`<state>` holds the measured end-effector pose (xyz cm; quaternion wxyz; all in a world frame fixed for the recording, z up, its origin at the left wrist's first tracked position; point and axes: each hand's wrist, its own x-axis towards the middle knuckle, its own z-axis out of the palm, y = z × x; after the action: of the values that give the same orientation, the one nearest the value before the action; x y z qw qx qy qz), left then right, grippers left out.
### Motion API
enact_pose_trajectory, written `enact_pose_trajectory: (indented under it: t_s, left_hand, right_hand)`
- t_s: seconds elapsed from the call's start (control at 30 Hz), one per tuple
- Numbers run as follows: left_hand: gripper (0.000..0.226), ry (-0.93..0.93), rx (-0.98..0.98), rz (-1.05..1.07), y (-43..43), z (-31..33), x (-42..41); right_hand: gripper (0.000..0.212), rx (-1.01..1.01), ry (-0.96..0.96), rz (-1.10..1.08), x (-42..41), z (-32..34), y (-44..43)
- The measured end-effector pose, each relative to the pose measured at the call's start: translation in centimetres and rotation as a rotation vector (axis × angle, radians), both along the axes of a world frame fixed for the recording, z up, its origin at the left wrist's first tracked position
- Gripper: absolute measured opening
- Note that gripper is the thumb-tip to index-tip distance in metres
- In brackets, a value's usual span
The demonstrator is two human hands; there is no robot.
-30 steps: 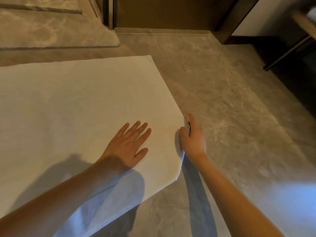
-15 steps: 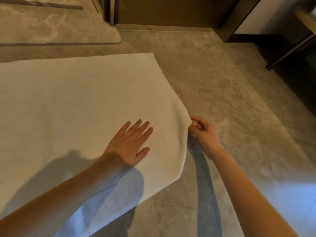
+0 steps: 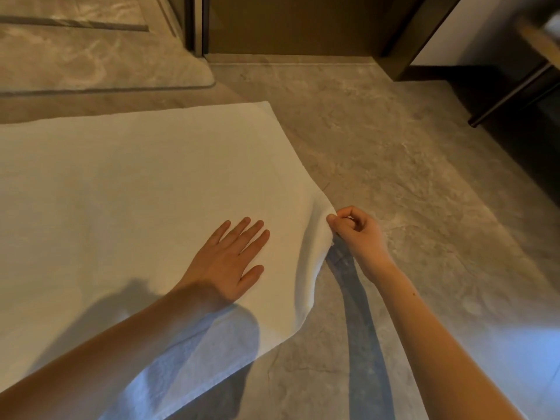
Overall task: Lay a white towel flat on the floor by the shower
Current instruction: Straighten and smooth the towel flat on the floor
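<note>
On the floor [image 3: 409, 183], the towel [image 3: 136, 192] lies spread beside the raised shower sill at the upper left, its left part cut off by the picture's edge. Flat on it near its right edge rests the left hand [image 3: 227, 262], fingers straight and slightly spread, while the right hand [image 3: 359, 231] pinches that edge between thumb and curled fingers, lifting it off the floor. Both forearms cast shadows over the towel's near corner, dimming it.

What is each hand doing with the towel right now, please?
Left hand: open, fingers straight, resting flat on the white towel.
Right hand: closed, pinching the towel's right edge.
</note>
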<state>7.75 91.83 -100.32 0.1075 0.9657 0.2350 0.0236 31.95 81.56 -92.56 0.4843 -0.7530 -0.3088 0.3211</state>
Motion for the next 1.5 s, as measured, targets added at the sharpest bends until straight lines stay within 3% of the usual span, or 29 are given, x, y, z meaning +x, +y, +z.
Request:
enact_pose_trajectory:
  t_s: [0.17,0.4,0.47,0.6,0.73,0.83,0.93,1.17,1.3,1.5]
  left_hand:
    - [0.066,0.007,0.006,0.008,0.1,-0.2,0.2]
    - [0.067,0.022,0.016,0.013,0.0,-0.6,0.1]
    - [0.066,0.021,0.018,0.016,0.0,-0.6,0.2]
    - [0.062,-0.048,-0.021,0.052,0.0,0.3,-0.1]
    - [0.062,-0.155,-0.040,0.285,2.6,1.4,-4.2]
    - [0.063,-0.135,0.009,0.451,5.4,1.7,-9.7]
    - [0.064,-0.096,0.032,0.683,8.1,1.8,-15.9]
    - [0.061,0.008,0.044,0.984,11.2,1.8,-27.9]
    - [0.063,0.090,0.012,1.016,11.3,0.5,-31.5]
    - [0.069,0.044,0.020,1.014,11.2,-1.0,-32.5]
  right_hand:
    - [0.016,-0.119,-0.292,0.028,1.7,0.5,-0.2]
    - [0.018,-0.651,-0.838,0.051,2.4,-1.2,-1.2]
    - [0.027,-0.602,-0.940,0.050,0.9,-1.6,-0.5]
    - [0.043,-0.278,-0.918,0.178,-5.0,-2.4,2.4]
    - [0.047,-0.125,-0.813,0.350,-11.7,-3.2,6.6]
    - [0.048,-0.007,-0.706,0.505,-16.9,-3.8,9.7]
    - [0.048,0.071,-0.729,0.665,-22.5,-4.2,13.2]
    - [0.052,0.092,-0.888,0.862,-33.5,-5.1,19.8]
    - [0.053,0.068,-0.930,0.913,-36.9,-5.3,23.5]
    - [0.058,-0.064,-1.007,0.939,-37.7,-7.4,24.5]
